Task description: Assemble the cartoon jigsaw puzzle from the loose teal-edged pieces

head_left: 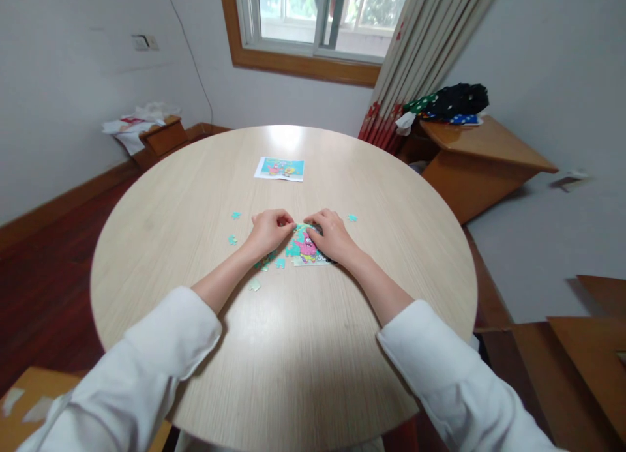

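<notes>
A partly joined jigsaw puzzle (306,248) with a pink cartoon starfish lies flat on the table in front of me. At its upper left edge, my left hand (270,232) pinches thumb and forefinger together on a small puzzle piece, mostly hidden by the fingertips. My right hand (331,235) rests over the puzzle's right side with fingers bent and apart, covering part of the picture. Loose teal pieces lie around: one piece (280,263) beside the puzzle, another (254,285) nearer me, and several partly under my left wrist.
The round wooden table (293,347) carries a printed reference picture (281,169) beyond my hands. More loose pieces sit at left (233,240) and right (353,218). A wooden cabinet (484,158) with cloths stands back right, near a curtain (415,60).
</notes>
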`<state>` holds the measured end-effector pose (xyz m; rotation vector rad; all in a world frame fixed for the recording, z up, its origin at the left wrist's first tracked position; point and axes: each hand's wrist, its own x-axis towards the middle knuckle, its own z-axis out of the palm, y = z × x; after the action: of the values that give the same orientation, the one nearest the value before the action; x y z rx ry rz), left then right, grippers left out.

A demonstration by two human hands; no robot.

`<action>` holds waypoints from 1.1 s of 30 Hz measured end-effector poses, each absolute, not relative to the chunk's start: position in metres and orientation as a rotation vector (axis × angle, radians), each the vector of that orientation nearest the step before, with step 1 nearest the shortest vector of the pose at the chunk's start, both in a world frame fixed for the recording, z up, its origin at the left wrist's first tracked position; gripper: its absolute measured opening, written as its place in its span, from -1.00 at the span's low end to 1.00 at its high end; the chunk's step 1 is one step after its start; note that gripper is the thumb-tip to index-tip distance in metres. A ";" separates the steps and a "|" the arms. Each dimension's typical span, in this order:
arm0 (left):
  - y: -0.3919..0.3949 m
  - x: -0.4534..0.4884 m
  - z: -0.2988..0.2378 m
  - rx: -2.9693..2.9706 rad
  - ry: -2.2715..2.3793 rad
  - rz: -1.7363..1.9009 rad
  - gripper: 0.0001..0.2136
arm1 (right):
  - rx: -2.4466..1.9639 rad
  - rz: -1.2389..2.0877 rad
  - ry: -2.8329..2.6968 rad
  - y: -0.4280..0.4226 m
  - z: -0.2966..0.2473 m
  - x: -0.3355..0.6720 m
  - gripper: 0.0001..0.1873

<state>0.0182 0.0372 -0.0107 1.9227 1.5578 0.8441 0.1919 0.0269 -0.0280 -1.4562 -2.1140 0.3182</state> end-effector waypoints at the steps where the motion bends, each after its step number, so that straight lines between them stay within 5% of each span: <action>1: 0.038 0.018 -0.010 1.923 1.567 0.833 -0.92 | -1.455 0.316 -2.113 0.027 -0.028 0.192 -0.81; 33: 0.036 0.018 -0.006 2.003 1.591 0.858 -0.92 | -1.462 0.324 -2.096 0.025 -0.023 0.190 -0.80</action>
<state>0.0183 0.0356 -0.0055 2.0026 1.5909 0.8585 0.1898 0.0254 -0.0233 -1.4619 -2.0961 0.3239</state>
